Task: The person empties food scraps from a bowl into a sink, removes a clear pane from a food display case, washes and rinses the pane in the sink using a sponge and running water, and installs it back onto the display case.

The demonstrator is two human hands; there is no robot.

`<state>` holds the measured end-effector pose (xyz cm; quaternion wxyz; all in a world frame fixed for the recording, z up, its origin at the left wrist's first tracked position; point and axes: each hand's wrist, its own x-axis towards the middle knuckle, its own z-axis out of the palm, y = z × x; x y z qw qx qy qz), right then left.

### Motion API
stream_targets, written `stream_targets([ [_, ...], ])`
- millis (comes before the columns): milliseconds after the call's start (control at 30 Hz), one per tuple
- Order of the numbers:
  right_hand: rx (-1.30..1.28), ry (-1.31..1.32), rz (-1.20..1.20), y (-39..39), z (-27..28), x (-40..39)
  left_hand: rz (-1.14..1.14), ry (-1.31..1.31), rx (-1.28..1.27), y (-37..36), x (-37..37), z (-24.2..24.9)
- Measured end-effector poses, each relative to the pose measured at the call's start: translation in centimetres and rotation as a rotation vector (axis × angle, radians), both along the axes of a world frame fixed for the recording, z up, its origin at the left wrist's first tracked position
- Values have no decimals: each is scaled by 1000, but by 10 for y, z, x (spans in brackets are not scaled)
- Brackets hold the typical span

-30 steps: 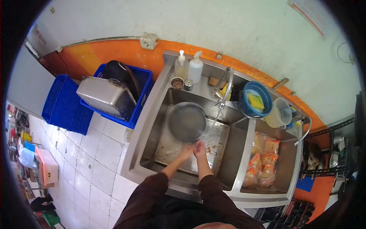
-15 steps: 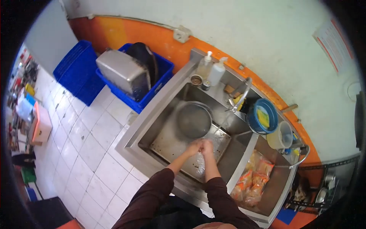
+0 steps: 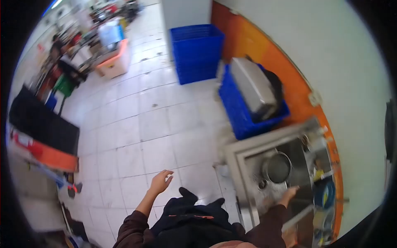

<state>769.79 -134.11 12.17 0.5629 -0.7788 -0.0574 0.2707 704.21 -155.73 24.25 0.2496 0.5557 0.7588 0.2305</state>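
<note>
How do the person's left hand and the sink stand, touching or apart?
Apart. The head view shows floor tiles between the left hand and the sink.

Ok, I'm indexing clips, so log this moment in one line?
left hand: empty, over floor | right hand: over sink | round vessel: in sink

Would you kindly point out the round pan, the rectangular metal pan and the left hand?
Round pan (image 3: 278, 168), head view: middle of its circular surface.
Rectangular metal pan (image 3: 252, 80), head view: outer surface.
Left hand (image 3: 159, 182), head view: middle.
</note>
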Motion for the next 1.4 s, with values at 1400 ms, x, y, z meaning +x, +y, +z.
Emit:
stream_targets([
  [1400, -603, -1571, 2676, 88, -138, -1831, 1324, -174, -472, -272, -1314, -263],
])
